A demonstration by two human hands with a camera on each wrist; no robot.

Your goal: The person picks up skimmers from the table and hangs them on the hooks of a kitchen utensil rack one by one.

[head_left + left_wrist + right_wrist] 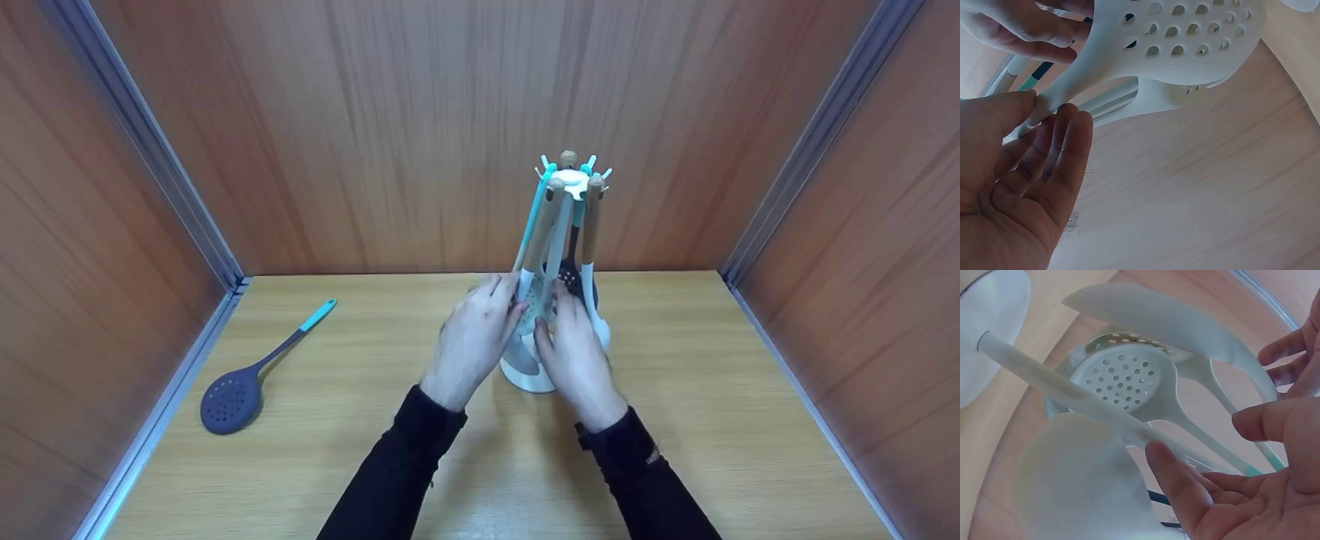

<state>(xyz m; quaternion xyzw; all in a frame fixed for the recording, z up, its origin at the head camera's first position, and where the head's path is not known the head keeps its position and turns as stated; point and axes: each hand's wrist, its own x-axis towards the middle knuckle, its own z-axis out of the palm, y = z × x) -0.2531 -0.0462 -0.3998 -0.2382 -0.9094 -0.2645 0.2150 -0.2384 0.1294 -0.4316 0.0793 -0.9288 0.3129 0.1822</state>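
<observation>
A rotating utensil stand (525, 381) has a round white base, a central pole (1067, 391) and teal hooks on top. White and dark utensils hang around it. My left hand (476, 334) pinches the neck of a white slotted turner (1202, 68) between thumb and fingers, low on the stand's left side; its handle (543, 229) is wooden. Among the hanging utensils, my right hand (574, 349) has loosely bent fingers close to the pole, one fingertip seeming to touch it. A white perforated skimmer (1154, 402) hangs just behind the pole.
On the left of the table lies a dark skimmer (231, 401) with a teal handle end. A white ladle (600, 326) hangs at the stand's right, a dark perforated utensil (570, 276) behind. Wood-grain walls (420, 135) with metal edges enclose the tabletop on three sides.
</observation>
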